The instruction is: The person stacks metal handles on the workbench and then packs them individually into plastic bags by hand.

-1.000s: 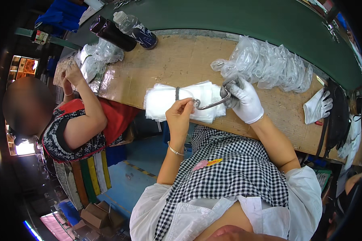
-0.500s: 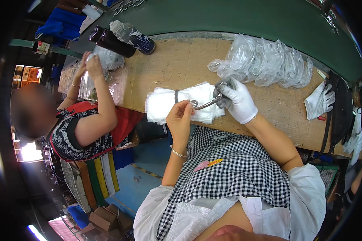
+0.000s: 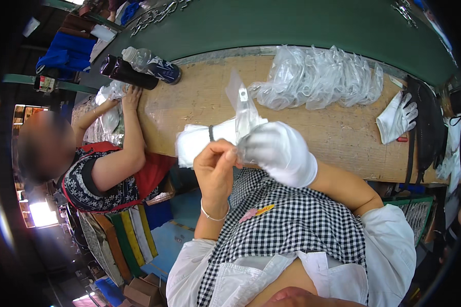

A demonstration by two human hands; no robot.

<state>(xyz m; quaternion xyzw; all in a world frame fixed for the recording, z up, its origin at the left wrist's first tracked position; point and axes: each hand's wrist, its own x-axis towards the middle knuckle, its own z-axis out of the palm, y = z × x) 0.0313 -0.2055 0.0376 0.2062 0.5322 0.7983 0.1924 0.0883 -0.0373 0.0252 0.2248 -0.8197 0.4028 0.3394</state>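
Observation:
A clear plastic bag [image 3: 245, 110] points up and away from where my two hands meet. A small pale patch with a dark dot shows near its upper end, and something greyish lies lower inside. My bare left hand [image 3: 215, 166] pinches the bag's near end between thumb and fingers. My right hand [image 3: 279, 151], in a white glove with grey fingertips, is closed at the same end; motion blurs its fingers. The curved shiny metal piece cannot be made out clearly now. Behind my hands lies a stack of white translucent bags [image 3: 192, 146] with a dark band across it.
Filled clear bags [image 3: 317, 82] lie in a row along the back of the cardboard-covered table [image 3: 184, 102]. A spare white glove [image 3: 397, 117] is at the right, beside a black bag [image 3: 426, 123]. Two bottles [image 3: 130, 72] stand back left, near a co-worker's hands [image 3: 130, 100].
The metal piece was in plain sight in my right hand; now a clear bag stands up between my hands. My right hand has moved left and nearer. The co-worker's hands have moved.

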